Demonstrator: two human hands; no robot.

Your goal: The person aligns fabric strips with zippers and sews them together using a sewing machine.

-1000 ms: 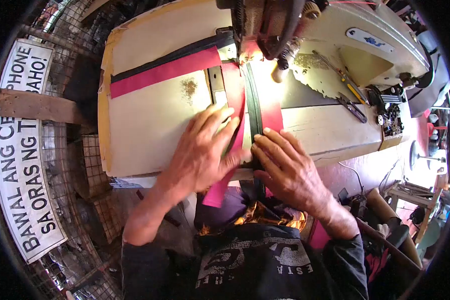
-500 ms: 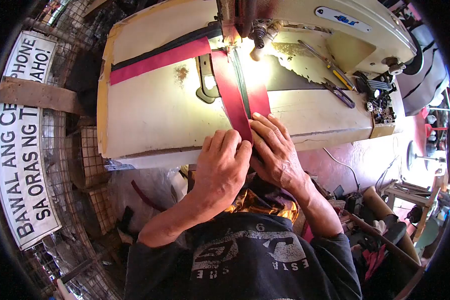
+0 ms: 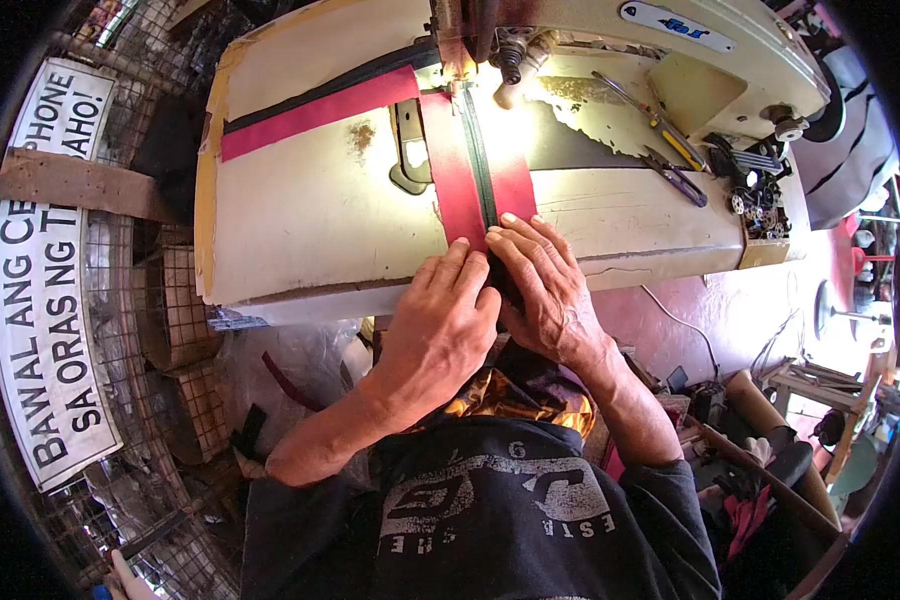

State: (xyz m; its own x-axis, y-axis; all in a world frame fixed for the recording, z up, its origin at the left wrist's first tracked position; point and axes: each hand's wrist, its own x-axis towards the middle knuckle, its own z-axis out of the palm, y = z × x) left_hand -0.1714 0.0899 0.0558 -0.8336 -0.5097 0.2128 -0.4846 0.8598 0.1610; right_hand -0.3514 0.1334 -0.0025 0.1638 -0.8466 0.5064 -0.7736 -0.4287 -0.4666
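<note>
A red fabric strip with a dark zipper (image 3: 483,178) running along its middle lies under the needle area of a sewing machine (image 3: 458,60), reaching toward me to the table's front edge. My left hand (image 3: 438,312) is closed at the strip's near end, fingertips on the left red band (image 3: 454,190) and thumb lower down. Beside it, my right hand (image 3: 545,290) rests with fingers stretched flat over the zipper and the right red band (image 3: 515,188). Its thumb is mostly hidden. The strip's lowest end is covered by my hands.
Another red strip with dark edging (image 3: 320,112) lies at the left of the worn tabletop (image 3: 310,220). To the right are a screwdriver (image 3: 675,140), thread snippers (image 3: 678,180) and a box of small metal parts (image 3: 765,215). A wire mesh with a sign (image 3: 45,300) stands left.
The left red band was lifted and folded over toward the zipper; now it lies flat with the zipper exposed. My left fingers have straightened somewhat, and my right fingers have shifted left onto the zipper.
</note>
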